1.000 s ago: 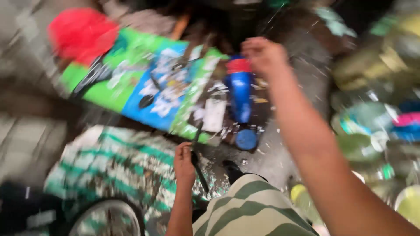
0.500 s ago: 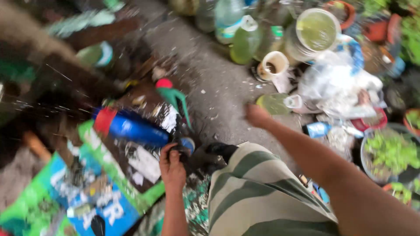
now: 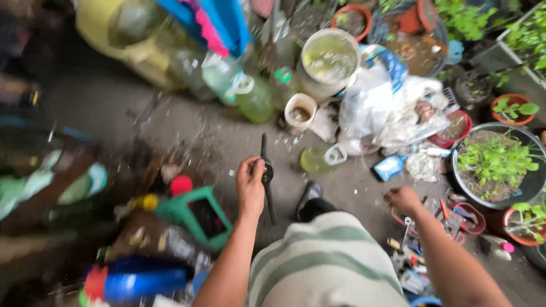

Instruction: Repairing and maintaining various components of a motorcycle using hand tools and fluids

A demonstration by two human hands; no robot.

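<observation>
The left hand (image 3: 250,185) is curled shut around the middle of a black tool (image 3: 266,177), a slim, dull piece with a long narrow tip rising past the fingers and a second thin end hanging below the palm. The right hand (image 3: 402,200) hangs lower and to the side, fingers bent loosely and holding nothing that shows, just above a heap of small tools (image 3: 432,227) with red and pale handles.

Left of the left hand lies a green plastic watering can (image 3: 196,215) with a red cap; below it lies a blue bottle (image 3: 136,281) with a red end, smooth and glossy. Beyond the tool stand a small cream cup (image 3: 300,112) filled with soil, clear greenish plastic bottles (image 3: 250,96) and a pale round bucket (image 3: 330,59) of cloudy water. Crumpled clear plastic bags (image 3: 392,111) pile up to the right of these.

Past the right hand sits a dark round pot (image 3: 497,165) of leafy green seedlings, with terracotta pots (image 3: 515,108) around it. The floor (image 3: 187,136) is rough grey concrete, gritty and strewn with pale flecks. A striped green and cream trouser knee (image 3: 324,261) fills the foreground.
</observation>
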